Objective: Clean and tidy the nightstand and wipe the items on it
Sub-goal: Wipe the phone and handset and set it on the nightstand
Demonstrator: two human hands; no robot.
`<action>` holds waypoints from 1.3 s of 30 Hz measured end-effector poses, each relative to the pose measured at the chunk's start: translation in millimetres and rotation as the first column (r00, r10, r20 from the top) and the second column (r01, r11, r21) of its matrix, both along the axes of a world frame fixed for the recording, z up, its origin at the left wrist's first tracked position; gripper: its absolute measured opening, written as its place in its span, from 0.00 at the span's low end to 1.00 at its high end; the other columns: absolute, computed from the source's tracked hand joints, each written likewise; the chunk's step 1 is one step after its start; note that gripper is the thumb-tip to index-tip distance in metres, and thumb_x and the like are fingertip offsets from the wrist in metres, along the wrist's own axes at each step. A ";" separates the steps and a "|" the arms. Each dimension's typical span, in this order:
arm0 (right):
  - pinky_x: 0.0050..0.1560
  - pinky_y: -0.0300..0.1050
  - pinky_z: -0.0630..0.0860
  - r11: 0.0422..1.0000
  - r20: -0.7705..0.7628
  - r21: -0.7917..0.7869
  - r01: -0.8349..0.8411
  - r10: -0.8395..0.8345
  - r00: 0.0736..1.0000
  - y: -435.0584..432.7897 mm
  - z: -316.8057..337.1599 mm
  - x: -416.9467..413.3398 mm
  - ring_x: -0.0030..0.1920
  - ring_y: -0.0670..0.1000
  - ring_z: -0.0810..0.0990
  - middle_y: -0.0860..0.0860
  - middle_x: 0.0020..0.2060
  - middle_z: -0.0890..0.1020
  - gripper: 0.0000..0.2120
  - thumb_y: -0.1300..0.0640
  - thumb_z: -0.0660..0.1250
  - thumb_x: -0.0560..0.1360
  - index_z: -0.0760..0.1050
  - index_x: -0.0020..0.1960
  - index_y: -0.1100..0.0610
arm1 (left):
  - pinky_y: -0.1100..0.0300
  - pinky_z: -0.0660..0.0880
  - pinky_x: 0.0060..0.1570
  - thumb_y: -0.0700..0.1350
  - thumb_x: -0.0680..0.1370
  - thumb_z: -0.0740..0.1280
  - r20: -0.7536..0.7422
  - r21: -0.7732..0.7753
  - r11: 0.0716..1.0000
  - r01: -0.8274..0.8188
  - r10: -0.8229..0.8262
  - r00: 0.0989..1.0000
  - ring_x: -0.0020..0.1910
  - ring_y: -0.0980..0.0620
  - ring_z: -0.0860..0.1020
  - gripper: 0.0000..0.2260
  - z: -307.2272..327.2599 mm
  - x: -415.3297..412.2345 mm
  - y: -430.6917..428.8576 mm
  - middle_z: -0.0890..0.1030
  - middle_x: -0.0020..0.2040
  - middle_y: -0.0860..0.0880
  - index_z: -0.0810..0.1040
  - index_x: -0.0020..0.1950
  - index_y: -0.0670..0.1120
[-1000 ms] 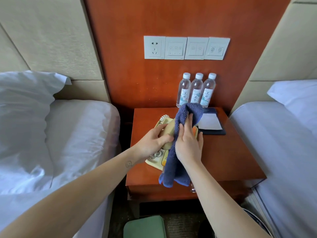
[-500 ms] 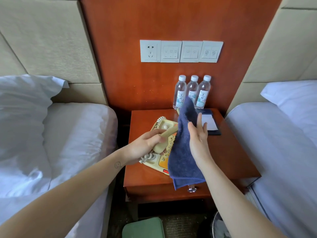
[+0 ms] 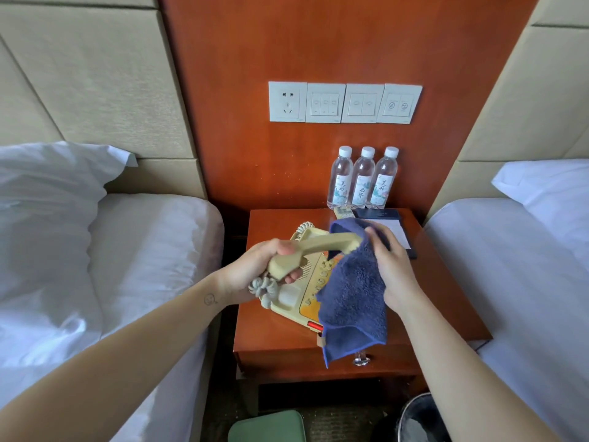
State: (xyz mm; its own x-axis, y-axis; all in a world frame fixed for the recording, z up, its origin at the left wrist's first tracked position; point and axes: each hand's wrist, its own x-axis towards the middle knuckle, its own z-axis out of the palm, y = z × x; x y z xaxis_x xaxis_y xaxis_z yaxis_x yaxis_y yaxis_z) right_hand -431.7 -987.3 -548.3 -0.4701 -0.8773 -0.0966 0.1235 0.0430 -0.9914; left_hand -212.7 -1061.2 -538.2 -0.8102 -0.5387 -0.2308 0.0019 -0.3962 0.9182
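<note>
Closest to the camera there was a green lid-looking thing (image 3: 267, 426) on the floor and a dark bin (image 3: 418, 419) off to the right, both cut off by the edge. Both forearms reached in from the bottom corners, angled toward the middle. The left hand (image 3: 253, 274) had its fingers clenched round the near end of the beige handset (image 3: 318, 249), lifted clear of the phone (image 3: 294, 302) and lying roughly level, with the curly cord (image 3: 264, 287) bunched just under the wrist. The right hand (image 3: 393, 267) was gripping the blue cloth (image 3: 353, 301), thumb up top, with the cloth folded over the handset's far end. The rest of it hung down past the front edge of the nightstand (image 3: 446, 301), near the drawer knob (image 3: 361, 360). The phone sat on the nightstand's left half, tilted a bit. Further back was a dark notepad holder (image 3: 400, 232), partly behind the right hand, then three water bottles (image 3: 362, 178) standing in a row touching each other against the wood panel. Above those was a strip of wall switches (image 3: 345, 103). A white bed sat on either side, left (image 3: 143, 250) and right (image 3: 510, 256).
</note>
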 end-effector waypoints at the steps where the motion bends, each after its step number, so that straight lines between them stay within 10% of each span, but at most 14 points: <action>1: 0.53 0.45 0.75 0.994 -0.033 -0.020 -0.110 0.110 0.993 2.8 -1.3 -2.9 0.56 0.51 0.81 0.48 0.55 0.82 0.12 0.51 0.66 0.77 0.77 0.60 0.45 | 0.66 0.73 0.33 0.49 0.69 0.67 -0.018 0.098 0.995 -0.001 0.003 1.000 0.32 0.54 0.72 0.17 -1.5 3.9 -5.3 0.72 0.38 0.45 0.74 0.52 0.38; 7: 0.59 0.43 0.74 0.976 -0.359 -0.041 -0.215 0.186 0.915 -1.8 0.4 -6.9 0.54 0.41 0.80 0.44 0.54 0.82 0.14 0.58 0.69 0.76 0.74 0.59 0.46 | 0.64 0.77 0.29 0.47 0.67 0.72 -0.083 0.445 0.895 -0.030 0.074 0.994 0.31 0.51 0.76 0.23 -2.5 15.9 -19.1 0.77 0.43 0.40 0.76 0.58 0.37; 13: 0.52 0.41 0.69 0.987 -0.404 -0.095 0.131 -0.158 0.901 -16.9 6.7 -1.2 0.53 0.48 0.77 0.40 0.43 0.79 0.07 0.51 0.60 0.81 0.76 0.53 0.50 | 0.62 0.74 0.37 0.61 0.80 0.55 0.169 0.100 0.993 0.068 -0.084 0.982 0.32 0.53 0.75 0.26 1.2 11.6 -11.9 0.81 0.39 0.46 0.77 0.55 0.39; 17: 0.51 0.39 0.76 0.936 0.116 -0.065 0.345 -0.336 0.935 -25.5 15.1 13.7 0.53 0.47 0.81 0.48 0.52 0.82 0.15 0.44 0.63 0.79 0.76 0.59 0.52 | 0.65 0.73 0.30 0.57 0.82 0.55 0.186 -0.047 0.996 0.071 -0.061 0.981 0.28 0.56 0.77 0.22 6.5 -7.1 3.3 0.80 0.33 0.49 0.74 0.51 0.38; 21: 0.44 0.44 0.79 0.963 0.498 0.075 0.259 -0.261 0.827 -32.9 13.9 26.9 0.47 0.50 0.84 0.51 0.47 0.85 0.26 0.35 0.64 0.74 0.77 0.59 0.55 | 0.55 0.73 0.46 0.61 0.79 0.61 0.186 -0.238 0.970 -0.054 0.100 0.977 0.42 0.48 0.77 0.25 -1.4 -26.1 5.1 0.79 0.44 0.43 0.77 0.55 0.39; 26: 0.50 0.48 0.80 0.981 0.509 0.012 0.195 -0.174 0.843 -38.8 13.2 28.2 0.50 0.54 0.84 0.55 0.50 0.85 0.28 0.36 0.63 0.75 0.76 0.62 0.57 | 0.62 0.73 0.51 0.59 0.82 0.56 0.208 -0.396 0.912 -0.107 0.202 0.957 0.45 0.57 0.78 0.21 -5.7 -32.7 7.0 0.81 0.44 0.53 0.80 0.52 0.44; 31: 0.60 0.56 0.76 0.993 0.468 0.008 0.119 -0.109 0.877 -42.0 11.1 27.5 0.55 0.56 0.83 0.56 0.54 0.84 0.40 0.32 0.69 0.63 0.74 0.66 0.57 | 0.72 0.70 0.36 0.54 0.84 0.54 0.180 -0.446 0.868 -0.217 0.325 0.929 0.34 0.67 0.75 0.15 -10.5 -40.5 9.2 0.78 0.36 0.60 0.78 0.51 0.51; 39: 0.46 0.44 0.81 0.988 0.347 0.003 0.155 -0.146 0.926 -43.4 12.4 27.8 0.48 0.54 0.84 0.55 0.50 0.84 0.19 0.48 0.68 0.76 0.77 0.59 0.61 | 0.67 0.67 0.41 0.50 0.84 0.56 0.048 -0.446 0.832 -0.330 0.391 0.919 0.38 0.60 0.69 0.13 -12.0 -52.8 15.4 0.69 0.36 0.59 0.68 0.40 0.53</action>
